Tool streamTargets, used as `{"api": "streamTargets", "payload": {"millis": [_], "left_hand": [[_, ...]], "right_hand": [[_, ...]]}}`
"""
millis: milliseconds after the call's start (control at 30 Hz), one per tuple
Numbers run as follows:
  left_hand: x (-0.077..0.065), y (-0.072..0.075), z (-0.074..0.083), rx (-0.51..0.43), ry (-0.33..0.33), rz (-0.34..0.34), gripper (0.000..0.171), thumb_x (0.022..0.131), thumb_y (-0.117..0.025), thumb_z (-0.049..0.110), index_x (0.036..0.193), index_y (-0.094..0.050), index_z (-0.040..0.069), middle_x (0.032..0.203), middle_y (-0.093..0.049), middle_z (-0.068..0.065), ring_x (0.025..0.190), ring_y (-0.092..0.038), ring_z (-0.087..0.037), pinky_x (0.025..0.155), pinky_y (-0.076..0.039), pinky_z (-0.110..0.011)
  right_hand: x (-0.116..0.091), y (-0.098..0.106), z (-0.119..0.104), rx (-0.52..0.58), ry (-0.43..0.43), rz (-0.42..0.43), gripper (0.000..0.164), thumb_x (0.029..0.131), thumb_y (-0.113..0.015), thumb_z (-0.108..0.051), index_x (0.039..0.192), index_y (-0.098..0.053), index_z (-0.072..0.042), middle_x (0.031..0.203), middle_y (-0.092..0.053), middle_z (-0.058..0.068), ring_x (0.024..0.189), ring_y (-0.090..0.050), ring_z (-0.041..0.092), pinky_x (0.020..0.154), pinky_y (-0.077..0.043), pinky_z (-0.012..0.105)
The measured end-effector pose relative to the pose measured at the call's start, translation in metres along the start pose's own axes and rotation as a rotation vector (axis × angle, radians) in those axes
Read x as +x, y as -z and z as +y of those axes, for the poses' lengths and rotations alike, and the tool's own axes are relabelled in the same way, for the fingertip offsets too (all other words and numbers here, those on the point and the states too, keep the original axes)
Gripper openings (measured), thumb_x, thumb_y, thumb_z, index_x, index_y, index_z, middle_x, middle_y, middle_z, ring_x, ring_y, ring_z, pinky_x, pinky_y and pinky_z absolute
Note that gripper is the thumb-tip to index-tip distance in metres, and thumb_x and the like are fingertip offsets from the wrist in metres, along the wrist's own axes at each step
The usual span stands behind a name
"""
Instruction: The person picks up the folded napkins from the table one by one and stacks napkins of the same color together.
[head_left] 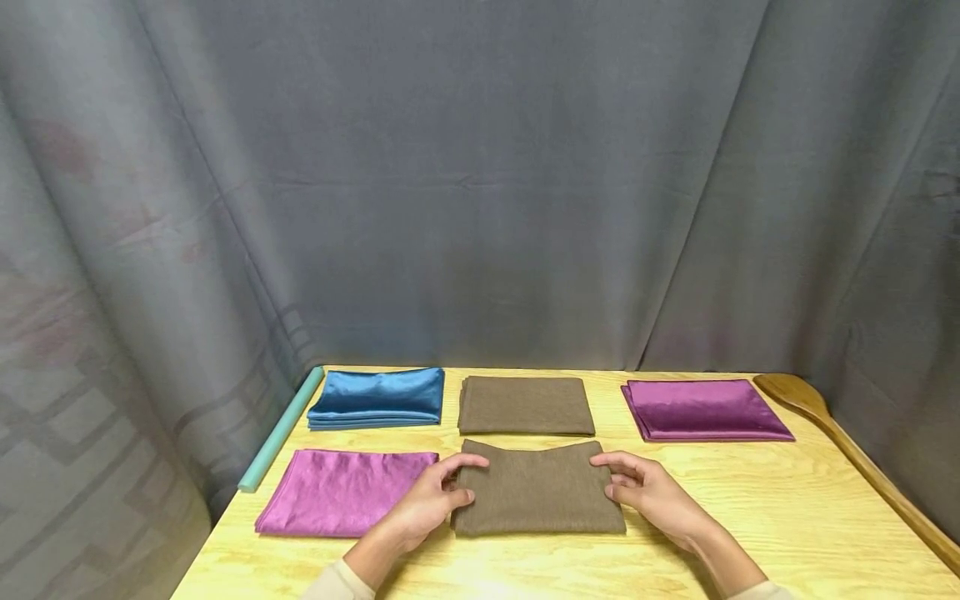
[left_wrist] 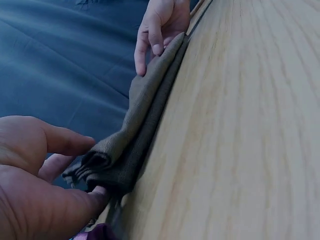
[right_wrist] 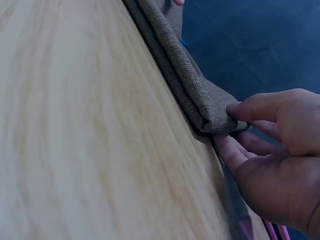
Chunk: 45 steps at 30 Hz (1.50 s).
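Note:
A folded brown cloth [head_left: 536, 492] lies near the front middle of the table, its far edge dipping between two raised corners. My left hand [head_left: 429, 500] holds its left edge between curled fingers and thumb; in the left wrist view the left hand [left_wrist: 40, 185] has fingertips against the cloth's layered end [left_wrist: 112, 160]. At the opposite edge, my right hand [head_left: 656, 496] grips the cloth's side. The right wrist view shows the right hand [right_wrist: 280, 155] with one digit on top of the brown cloth [right_wrist: 200, 100] and others at its underside.
Behind lie a folded blue satin cloth [head_left: 378, 396], another folded brown cloth [head_left: 525, 406] and a dark purple one [head_left: 705, 408]. A pinkish-purple folded cloth [head_left: 341, 492] is beside my left hand. A green stick [head_left: 281, 429] and a long wooden spoon [head_left: 847, 437] flank the wooden table [head_left: 750, 492].

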<state>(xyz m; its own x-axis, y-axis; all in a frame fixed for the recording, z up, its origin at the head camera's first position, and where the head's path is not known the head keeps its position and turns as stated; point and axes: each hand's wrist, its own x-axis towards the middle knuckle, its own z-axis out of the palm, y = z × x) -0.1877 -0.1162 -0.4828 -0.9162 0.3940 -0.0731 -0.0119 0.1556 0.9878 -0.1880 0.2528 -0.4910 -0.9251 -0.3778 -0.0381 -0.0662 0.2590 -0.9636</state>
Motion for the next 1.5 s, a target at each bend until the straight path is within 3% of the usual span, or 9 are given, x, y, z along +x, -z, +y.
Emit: {"api": "streamTargets", "payload": {"millis": [200, 267, 500, 667, 900, 1067, 1167, 1267, 1500], "left_hand": [[-0.002, 0.003, 0.002, 0.064, 0.001, -0.028, 0.035, 0.091, -0.064, 0.0, 0.125, -0.068, 0.007, 0.102, -0.061, -0.007, 0.082, -0.05, -0.012, 0.074, -0.043, -0.025], [-0.003, 0.003, 0.002, 0.073, 0.004, -0.05, 0.029, 0.091, -0.064, 0.001, 0.12, -0.068, 0.006, 0.094, -0.061, -0.004, 0.078, -0.05, -0.011, 0.07, -0.043, -0.024], [-0.006, 0.004, 0.002, 0.105, 0.026, -0.103, 0.021, 0.089, -0.069, 0.003, 0.11, -0.072, 0.001, 0.076, -0.053, 0.003, 0.07, -0.056, -0.01, 0.063, -0.051, -0.02], [-0.006, 0.006, 0.002, 0.159, 0.0, -0.087, 0.017, 0.088, -0.072, 0.004, 0.104, -0.073, 0.001, 0.075, -0.054, 0.003, 0.069, -0.06, -0.008, 0.065, -0.053, -0.019], [-0.004, 0.008, 0.002, 0.207, -0.032, 0.036, 0.021, 0.085, -0.076, 0.004, 0.106, -0.073, 0.008, 0.086, -0.059, -0.002, 0.074, -0.056, -0.008, 0.064, -0.047, -0.02], [-0.001, 0.008, 0.001, 0.169, -0.05, 0.084, 0.022, 0.086, -0.075, 0.002, 0.107, -0.073, 0.006, 0.091, -0.064, -0.006, 0.074, -0.057, -0.007, 0.066, -0.048, -0.02], [-0.001, 0.009, 0.0, 0.166, -0.044, 0.08, 0.025, 0.086, -0.075, 0.002, 0.111, -0.073, 0.006, 0.093, -0.066, -0.007, 0.075, -0.058, -0.007, 0.067, -0.049, -0.02], [-0.002, 0.009, -0.001, 0.174, -0.037, 0.07, 0.034, 0.083, -0.077, 0.001, 0.116, -0.073, 0.006, 0.098, -0.065, -0.008, 0.078, -0.058, -0.008, 0.067, -0.05, -0.019], [-0.003, 0.008, 0.0, 0.194, -0.042, 0.068, 0.045, 0.08, -0.078, -0.003, 0.124, -0.072, 0.008, 0.11, -0.06, -0.012, 0.086, -0.057, -0.014, 0.066, -0.052, -0.019]], "right_hand": [[0.0, 0.0, 0.0, -0.027, -0.004, 0.074, 0.05, 0.096, -0.064, -0.005, 0.145, -0.054, 0.0, 0.156, -0.041, 0.033, 0.138, -0.047, 0.047, 0.094, -0.054, 0.025], [0.0, 0.001, 0.0, -0.033, -0.015, 0.098, 0.049, 0.096, -0.066, -0.006, 0.143, -0.056, -0.002, 0.157, -0.042, 0.032, 0.142, -0.04, 0.05, 0.094, -0.053, 0.025], [0.0, 0.003, 0.003, -0.034, -0.01, 0.105, 0.046, 0.096, -0.066, -0.006, 0.141, -0.057, 0.002, 0.148, -0.048, 0.036, 0.119, -0.063, 0.023, 0.086, -0.057, 0.025], [-0.001, 0.005, 0.004, -0.024, -0.011, 0.12, 0.043, 0.096, -0.066, -0.006, 0.138, -0.058, 0.002, 0.142, -0.054, 0.034, 0.105, -0.065, 0.007, 0.082, -0.057, 0.025], [-0.002, 0.005, 0.006, -0.016, 0.024, 0.073, 0.041, 0.097, -0.066, -0.007, 0.134, -0.057, 0.008, 0.122, -0.064, 0.024, 0.095, -0.063, 0.003, 0.078, -0.056, 0.023], [-0.003, 0.01, 0.006, 0.034, 0.029, -0.045, 0.051, 0.098, -0.066, -0.007, 0.143, -0.05, 0.008, 0.142, -0.05, 0.035, 0.108, -0.063, 0.001, 0.086, -0.056, 0.022], [-0.004, 0.013, 0.006, 0.043, 0.031, -0.101, 0.056, 0.098, -0.067, -0.008, 0.148, -0.046, 0.005, 0.156, -0.034, 0.038, 0.118, -0.063, 0.011, 0.09, -0.055, 0.024], [-0.004, 0.015, 0.006, 0.016, 0.051, -0.109, 0.057, 0.098, -0.066, -0.009, 0.149, -0.045, 0.003, 0.157, -0.033, 0.038, 0.127, -0.059, 0.028, 0.092, -0.054, 0.024], [-0.006, 0.016, 0.008, -0.001, 0.075, -0.057, 0.05, 0.099, -0.064, -0.009, 0.145, -0.049, 0.004, 0.146, -0.046, 0.036, 0.11, -0.058, 0.005, 0.087, -0.055, 0.025]]}}
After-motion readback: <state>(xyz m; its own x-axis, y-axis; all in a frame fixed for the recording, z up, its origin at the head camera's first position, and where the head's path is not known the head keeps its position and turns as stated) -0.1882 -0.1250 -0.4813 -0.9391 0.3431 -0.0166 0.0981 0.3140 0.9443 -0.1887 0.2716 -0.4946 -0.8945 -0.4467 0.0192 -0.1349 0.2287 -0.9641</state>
